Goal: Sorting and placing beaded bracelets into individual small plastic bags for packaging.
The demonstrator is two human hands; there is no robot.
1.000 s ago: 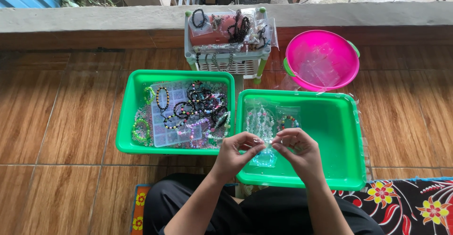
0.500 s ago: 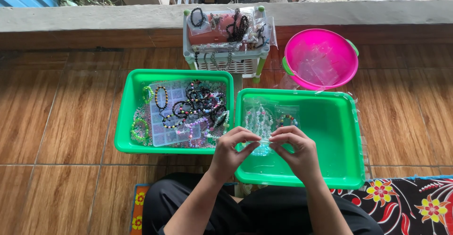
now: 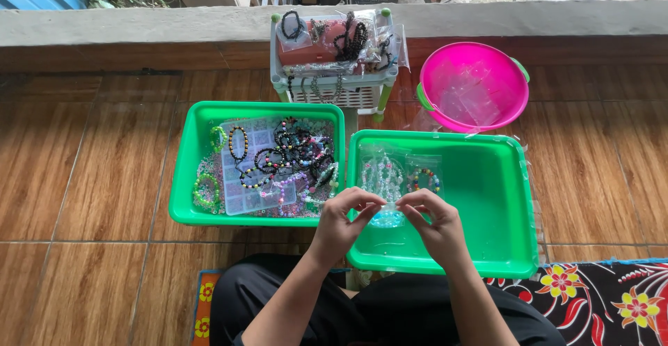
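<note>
Small clear plastic bag [image 3: 385, 210]: light, limp, slippery; pinched at its top edge between left hand [image 3: 341, 222] and right hand [image 3: 438, 226], fingertips closed, above green tub [image 3: 487, 200].

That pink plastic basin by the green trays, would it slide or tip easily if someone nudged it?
The pink basin probably slides easily: it looks like thin plastic sitting on smooth floor tiles. It likely weighs little, holding only what seem to be clear plastic bags. Its broad, low shape suggests it would skid rather than tip.
</note>
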